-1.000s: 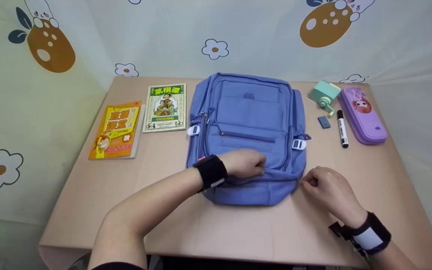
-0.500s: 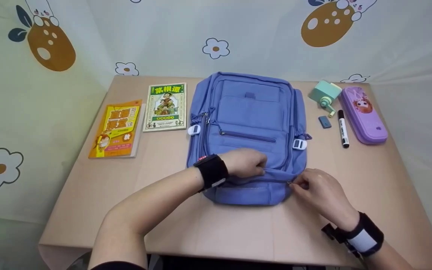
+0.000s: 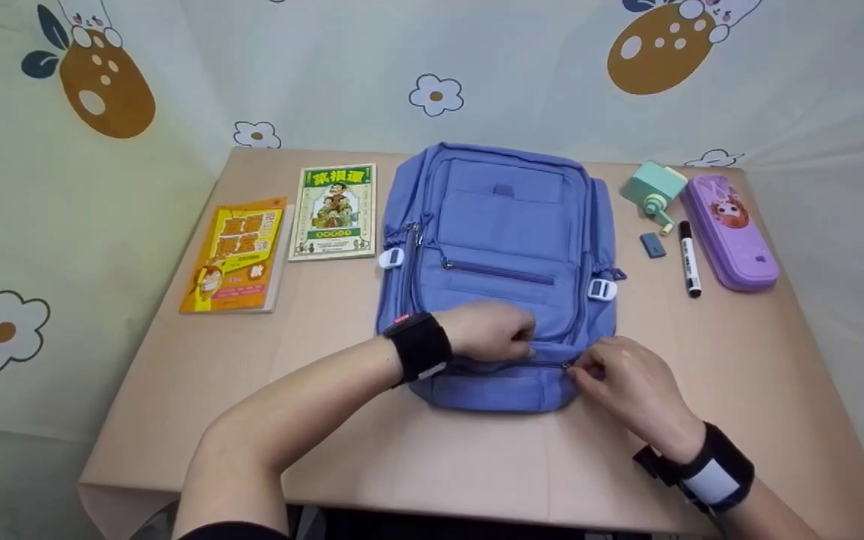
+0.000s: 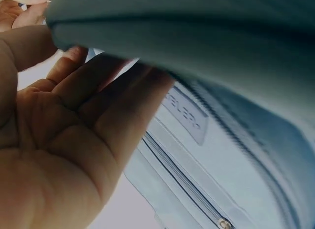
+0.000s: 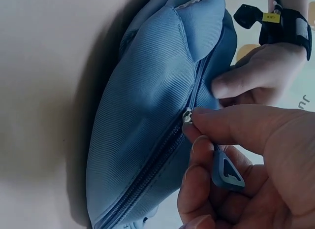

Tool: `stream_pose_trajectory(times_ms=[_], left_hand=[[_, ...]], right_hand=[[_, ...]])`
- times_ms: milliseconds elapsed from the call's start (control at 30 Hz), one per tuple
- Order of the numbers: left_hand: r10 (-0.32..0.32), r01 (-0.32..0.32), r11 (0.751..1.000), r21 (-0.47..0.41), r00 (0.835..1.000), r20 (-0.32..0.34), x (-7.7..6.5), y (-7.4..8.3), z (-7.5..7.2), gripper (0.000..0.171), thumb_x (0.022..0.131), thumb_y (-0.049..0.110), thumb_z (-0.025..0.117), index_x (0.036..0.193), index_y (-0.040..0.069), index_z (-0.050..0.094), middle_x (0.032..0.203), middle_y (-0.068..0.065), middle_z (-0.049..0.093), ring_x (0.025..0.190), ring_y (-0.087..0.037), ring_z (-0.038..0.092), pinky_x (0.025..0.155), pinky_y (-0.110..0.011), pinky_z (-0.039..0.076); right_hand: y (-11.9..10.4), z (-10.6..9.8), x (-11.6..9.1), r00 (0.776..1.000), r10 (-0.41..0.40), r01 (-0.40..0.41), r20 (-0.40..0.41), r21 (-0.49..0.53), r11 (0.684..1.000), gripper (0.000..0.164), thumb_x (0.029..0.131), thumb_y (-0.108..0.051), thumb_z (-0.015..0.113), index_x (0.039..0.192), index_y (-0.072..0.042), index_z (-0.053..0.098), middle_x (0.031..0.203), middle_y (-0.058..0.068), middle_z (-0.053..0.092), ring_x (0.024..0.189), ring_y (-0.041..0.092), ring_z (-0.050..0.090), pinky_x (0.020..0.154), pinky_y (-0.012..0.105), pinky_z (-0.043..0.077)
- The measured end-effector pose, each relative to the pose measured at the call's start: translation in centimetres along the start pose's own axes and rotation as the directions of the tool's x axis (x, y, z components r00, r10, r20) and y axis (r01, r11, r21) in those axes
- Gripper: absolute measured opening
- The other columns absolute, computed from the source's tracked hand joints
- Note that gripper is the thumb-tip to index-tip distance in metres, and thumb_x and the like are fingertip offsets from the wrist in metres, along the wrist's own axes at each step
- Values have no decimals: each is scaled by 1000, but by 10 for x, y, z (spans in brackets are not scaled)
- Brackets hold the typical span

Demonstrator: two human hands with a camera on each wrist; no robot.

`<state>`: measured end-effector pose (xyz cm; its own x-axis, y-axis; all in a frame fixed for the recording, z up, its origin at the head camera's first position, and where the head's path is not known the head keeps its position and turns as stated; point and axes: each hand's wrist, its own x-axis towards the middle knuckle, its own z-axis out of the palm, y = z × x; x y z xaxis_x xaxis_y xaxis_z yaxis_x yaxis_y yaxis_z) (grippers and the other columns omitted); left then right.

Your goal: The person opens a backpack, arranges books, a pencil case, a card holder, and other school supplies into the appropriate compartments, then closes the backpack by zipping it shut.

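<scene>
A blue backpack (image 3: 507, 217) lies front side up on the table. My left hand (image 3: 492, 330) grips its fabric just above the lower front pocket's zipper; in the left wrist view, a fold of cloth (image 4: 162, 37) lies between thumb and fingers. At that zipper's right part, my right hand (image 3: 631, 379) pinches the slider (image 5: 187, 115) between thumb and index finger. From the slider a blue triangular pull tab (image 5: 227, 174) hangs across the curled fingers. The zipper track (image 5: 142, 177) runs from the slider towards the bag's side.
Left of the backpack lie an orange book (image 3: 233, 255) and a green-and-white book (image 3: 333, 212). To its right are a mint hand-crank sharpener (image 3: 655, 187), a dark blue eraser (image 3: 652, 245), a marker (image 3: 690, 259) and a purple pencil case (image 3: 732, 232). The table's front edge (image 3: 402, 502) is nearby.
My right hand has drawn the zipper slider leftward from the bag's lower right corner along the lower pocket. The left hand keeps its grip in about the same place.
</scene>
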<state>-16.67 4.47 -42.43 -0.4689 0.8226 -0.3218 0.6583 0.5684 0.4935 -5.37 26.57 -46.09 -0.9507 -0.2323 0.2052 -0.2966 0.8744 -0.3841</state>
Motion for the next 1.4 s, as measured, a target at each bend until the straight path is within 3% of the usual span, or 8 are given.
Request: stream_pose_trajectory(times_ms=[267,467,633,900,1400], left_hand=[[19,-20,999,-37,1000,-7,-32,-10,-1,31,86,28,79,107,11,63,93,2,62,82,-15,57,73,-28,49],[17,-16,1000,19,998,-66,-52,-22,1,14,95,22,71,99,11,62,88,2,59,79,-17,57,73,-33,49],[11,-15,999,-33,994,-112,-50,-33,3,13,101,19,65,95,9,59,84,1,55,78,-18,55,74,-34,48],[-40,29,993,-117,995,-91,-42,-40,2,14,100,21,67,96,8,63,86,1,60,80,-17,58,76,-33,50],[-57,45,990,-131,995,-86,-40,-41,2,15,99,21,68,94,9,60,87,0,59,83,-19,57,80,-35,50]], right_hand=[[1,0,-1,1000,-3,3,-6,-2,1000,16,79,-12,88,78,-18,74,75,-8,63,71,9,56,61,32,48],[3,-2,-3,1000,-4,3,-26,-30,1000,15,79,-14,89,77,-18,75,74,-9,63,71,10,56,61,33,48],[3,-2,-4,1000,10,-11,-16,-56,998,14,80,-15,87,76,-18,75,73,-9,63,70,12,56,60,34,47],[-1,-1,-4,999,43,-42,32,-43,998,13,79,-11,84,75,-18,74,72,-9,62,70,11,56,60,34,48],[-15,2,-1,998,-50,49,-26,-35,998,15,77,-8,86,74,-18,74,71,-9,61,68,9,55,60,32,47]])
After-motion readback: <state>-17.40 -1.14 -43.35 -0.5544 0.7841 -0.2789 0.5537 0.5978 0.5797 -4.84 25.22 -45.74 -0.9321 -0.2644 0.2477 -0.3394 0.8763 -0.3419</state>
